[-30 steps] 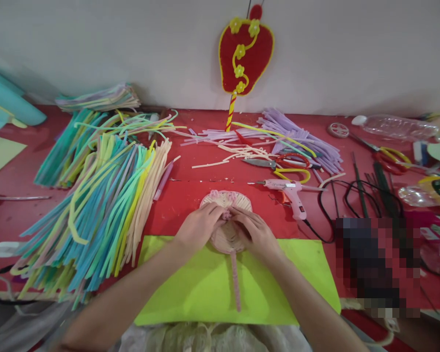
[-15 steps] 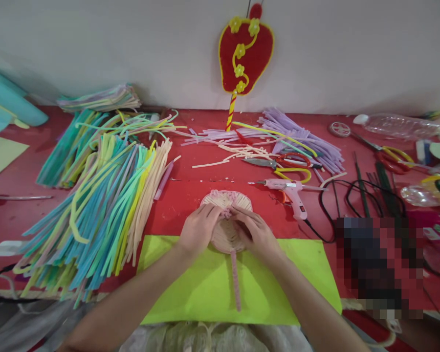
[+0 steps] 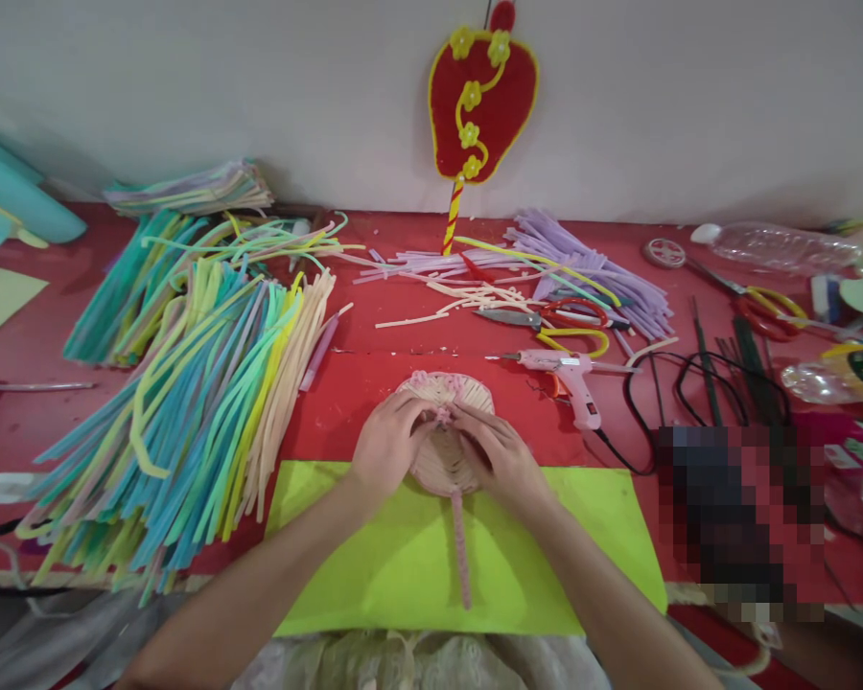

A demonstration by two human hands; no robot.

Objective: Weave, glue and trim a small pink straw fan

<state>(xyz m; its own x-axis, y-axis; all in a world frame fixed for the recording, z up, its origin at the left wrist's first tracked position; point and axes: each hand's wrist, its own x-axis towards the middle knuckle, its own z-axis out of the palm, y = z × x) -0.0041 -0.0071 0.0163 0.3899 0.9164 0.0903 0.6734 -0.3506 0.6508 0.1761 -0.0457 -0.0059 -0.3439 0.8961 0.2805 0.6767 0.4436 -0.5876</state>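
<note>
A small beige fan [image 3: 442, 455] woven from pipe cleaners lies on the red table [image 3: 374, 331], partly over a lime green sheet [image 3: 403, 565]. Its pink handle [image 3: 461, 551] points toward me. My left hand [image 3: 386, 443] and my right hand [image 3: 500, 458] both rest on the fan. Their fingertips meet, pinched on a small pink flower piece [image 3: 444, 415] at the fan's middle. The lower part of the fan is hidden under my hands.
A big heap of coloured pipe cleaners [image 3: 187, 383] lies at the left, purple ones [image 3: 590, 268] at the back. A pink glue gun [image 3: 571, 379] with black cord, scissors [image 3: 547, 316], a plastic bottle [image 3: 777, 247] and tools are to the right. A red fan [image 3: 481, 96] leans on the wall.
Almost nothing differs: my fingertips shift slightly on the pink piece, and the view drifts a little.
</note>
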